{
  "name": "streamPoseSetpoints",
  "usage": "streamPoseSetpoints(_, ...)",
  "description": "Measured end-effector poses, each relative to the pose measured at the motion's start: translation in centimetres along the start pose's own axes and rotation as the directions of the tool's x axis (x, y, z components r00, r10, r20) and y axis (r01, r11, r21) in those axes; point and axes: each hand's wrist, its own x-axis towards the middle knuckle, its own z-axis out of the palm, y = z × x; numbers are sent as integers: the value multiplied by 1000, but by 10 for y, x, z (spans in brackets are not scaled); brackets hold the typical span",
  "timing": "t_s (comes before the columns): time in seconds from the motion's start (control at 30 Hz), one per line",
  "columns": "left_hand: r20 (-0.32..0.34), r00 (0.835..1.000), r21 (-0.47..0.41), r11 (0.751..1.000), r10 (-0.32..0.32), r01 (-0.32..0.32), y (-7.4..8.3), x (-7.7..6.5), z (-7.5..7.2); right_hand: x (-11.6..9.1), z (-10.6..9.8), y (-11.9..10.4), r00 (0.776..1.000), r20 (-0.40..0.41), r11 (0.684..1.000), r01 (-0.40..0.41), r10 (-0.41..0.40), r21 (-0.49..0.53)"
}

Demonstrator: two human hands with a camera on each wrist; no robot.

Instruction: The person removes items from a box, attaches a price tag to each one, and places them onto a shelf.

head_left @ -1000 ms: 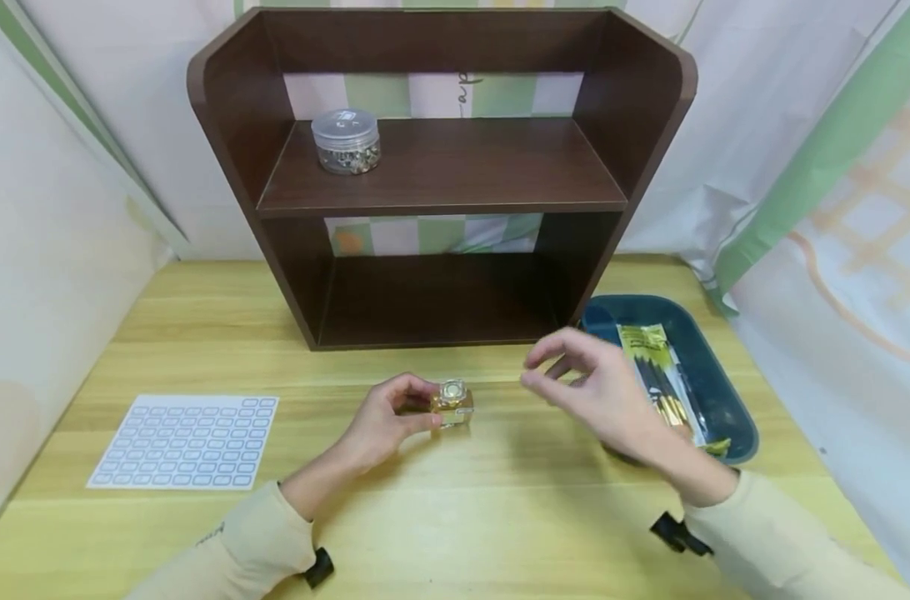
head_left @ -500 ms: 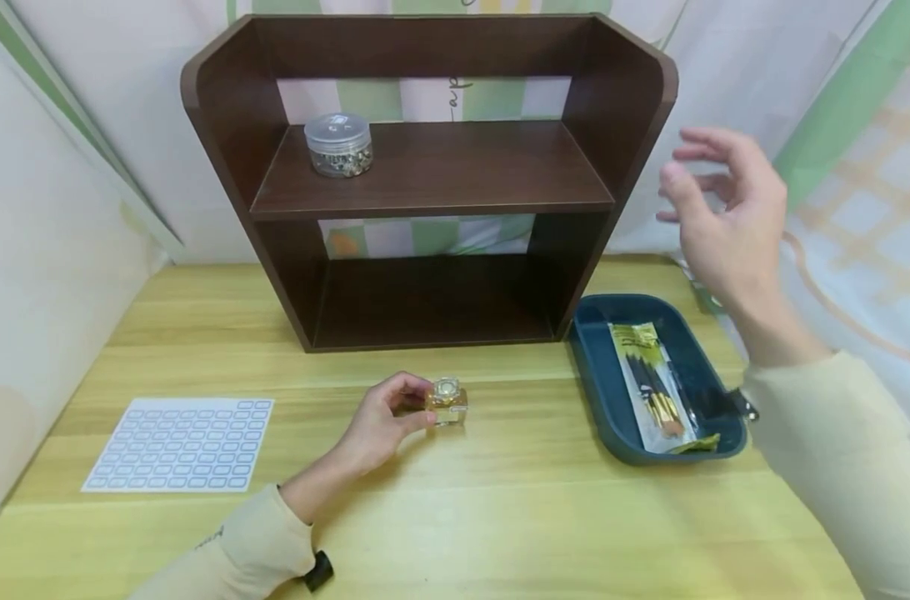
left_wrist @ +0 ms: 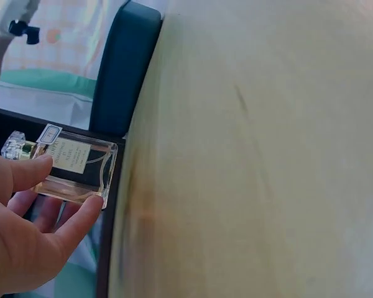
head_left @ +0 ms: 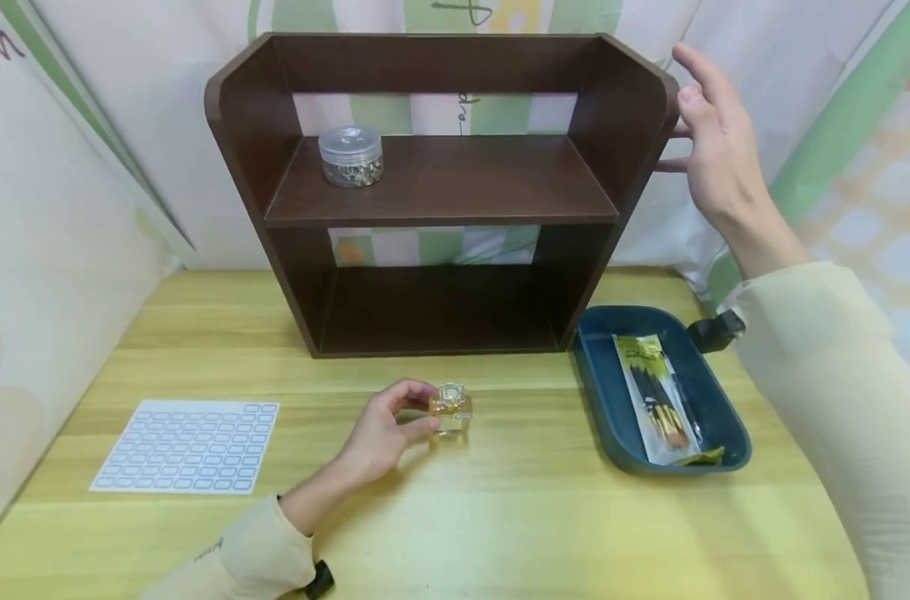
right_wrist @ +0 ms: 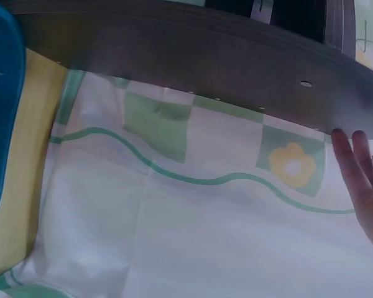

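My left hand grips a small glass perfume bottle at or just above the table, in front of the shelf. In the left wrist view the perfume bottle shows a faceted clear stopper, a pale printed label and a small blue-edged sticker; thumb and fingers hold it from the stopper side. My right hand is raised at the upper right side of the dark brown wooden shelf. Its fingers are extended, and the fingertips meet or nearly meet the outer side panel in the right wrist view.
A clear jar of small metallic pieces stands on the upper shelf board, left. Beside the shelf's right foot lies a dark blue tray with a packet of brushes. A sticker sheet lies flat on the table's left.
My right hand has risen from above the table near the tray, swung right, then closed in on the shelf's upper right side. The left hand keeps its hold on the perfume bottle.
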Motion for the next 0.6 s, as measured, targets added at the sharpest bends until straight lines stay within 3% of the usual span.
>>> streamPoseSetpoints(0.27, -5, 999, 2, 999, 42, -42, 12, -9, -3, 9, 7, 14, 999, -37, 986, -3, 9, 165)
streamPoseSetpoints(0.5, -12, 997, -4, 997, 79, -79, 38, -6, -10, 11, 18, 22, 985, -125, 987, 131, -119, 90)
streamPoseSetpoints(0.6, -32, 994, 11, 994, 106, -105, 52, -2, -13, 13, 22, 24, 976, -143, 977, 181, -164, 112)
